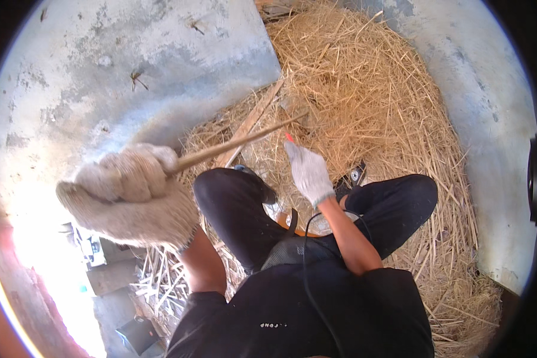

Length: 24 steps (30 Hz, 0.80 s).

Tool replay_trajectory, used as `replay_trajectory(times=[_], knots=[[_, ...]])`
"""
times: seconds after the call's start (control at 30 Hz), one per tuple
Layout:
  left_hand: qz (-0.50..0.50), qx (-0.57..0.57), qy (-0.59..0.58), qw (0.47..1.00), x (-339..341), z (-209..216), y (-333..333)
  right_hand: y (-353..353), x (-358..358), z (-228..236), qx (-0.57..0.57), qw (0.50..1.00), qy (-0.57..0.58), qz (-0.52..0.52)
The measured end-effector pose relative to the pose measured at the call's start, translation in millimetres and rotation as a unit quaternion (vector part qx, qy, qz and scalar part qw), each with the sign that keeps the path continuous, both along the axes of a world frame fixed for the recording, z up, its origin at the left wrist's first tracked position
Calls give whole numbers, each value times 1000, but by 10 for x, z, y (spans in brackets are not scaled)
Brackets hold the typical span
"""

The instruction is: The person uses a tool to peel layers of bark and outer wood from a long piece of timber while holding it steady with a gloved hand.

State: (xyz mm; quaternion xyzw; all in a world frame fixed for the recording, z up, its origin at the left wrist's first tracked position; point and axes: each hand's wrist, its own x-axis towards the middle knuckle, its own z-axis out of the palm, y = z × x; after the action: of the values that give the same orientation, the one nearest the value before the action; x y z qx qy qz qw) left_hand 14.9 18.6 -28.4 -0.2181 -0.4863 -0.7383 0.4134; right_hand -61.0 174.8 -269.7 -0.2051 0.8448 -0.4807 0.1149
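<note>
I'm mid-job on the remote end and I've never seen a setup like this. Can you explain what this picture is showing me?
There is no robot here: you are seeing a person's own two hands, both in pale knit gloves. The single picture comes from the left of two wide fisheye cameras worn on the head, looking down, so straight edges bend near the rim. Picture left is the person's left.

The left hand is raised and closed around a wooden stick, which points toward the right of the picture. The right hand is beyond the bent knees; a small red-orange thing shows at its fingertips, too small to identify.

Loose straw covers much of the ground ahead, with a wooden plank lying at its left side.
</note>
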Motion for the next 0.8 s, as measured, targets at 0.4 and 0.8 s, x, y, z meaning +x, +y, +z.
replay_trajectory(times=[0.4,0.8], knots=[[118,-118,-59,984,285,-189,264,429,-188,-797,277,951,-87,105],[126,-88,-91,984,270,-109,255,126,560,1341,-170,967,-74,176]])
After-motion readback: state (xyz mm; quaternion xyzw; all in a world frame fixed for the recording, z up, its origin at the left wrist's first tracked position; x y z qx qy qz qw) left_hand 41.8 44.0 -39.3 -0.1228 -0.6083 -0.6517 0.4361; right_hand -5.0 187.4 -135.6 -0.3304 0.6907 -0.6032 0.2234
